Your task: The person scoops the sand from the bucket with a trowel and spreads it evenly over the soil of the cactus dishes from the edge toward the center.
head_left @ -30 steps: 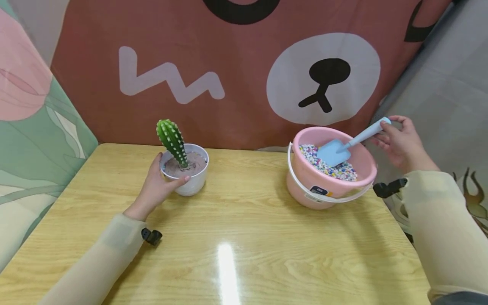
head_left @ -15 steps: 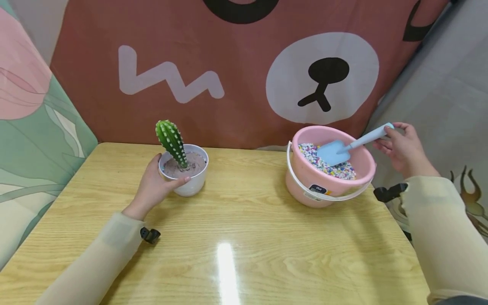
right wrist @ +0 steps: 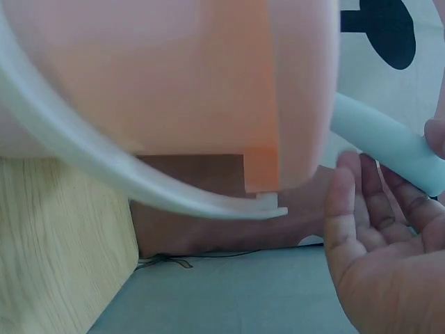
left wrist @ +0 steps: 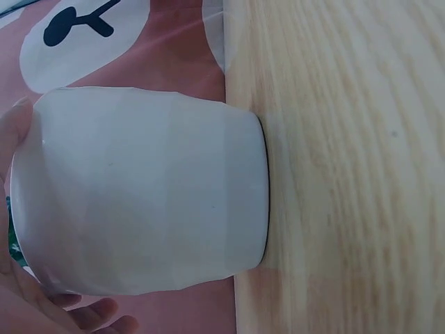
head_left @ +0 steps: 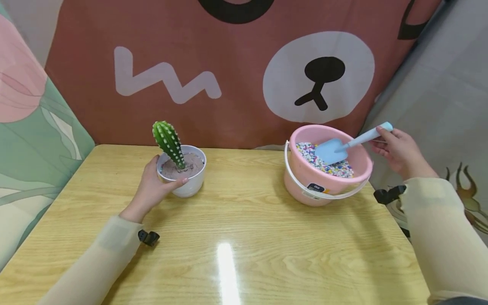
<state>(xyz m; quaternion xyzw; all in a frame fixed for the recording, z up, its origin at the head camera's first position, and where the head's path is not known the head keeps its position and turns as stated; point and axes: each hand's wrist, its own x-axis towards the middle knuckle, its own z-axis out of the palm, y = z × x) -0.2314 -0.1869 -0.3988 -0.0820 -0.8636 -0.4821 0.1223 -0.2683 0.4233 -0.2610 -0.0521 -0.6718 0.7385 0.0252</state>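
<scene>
Left hand (head_left: pixel 150 190) grips the flowerpot (head_left: pixel 193 185); right hand (head_left: pixel 405 155) pinches the toy shovel (head_left: pixel 332 151) at three o'clock; I fear hasty lifting may scatter beads (head_left: pixel 341 170).

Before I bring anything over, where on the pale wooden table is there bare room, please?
The table is bare between the white cactus pot and the pink round bucket, and in front between the beige sleeves. Crowded spots are the pot, gripped by the left hand, and the bucket, beside which the right hand holds the light-blue trowel.
</scene>
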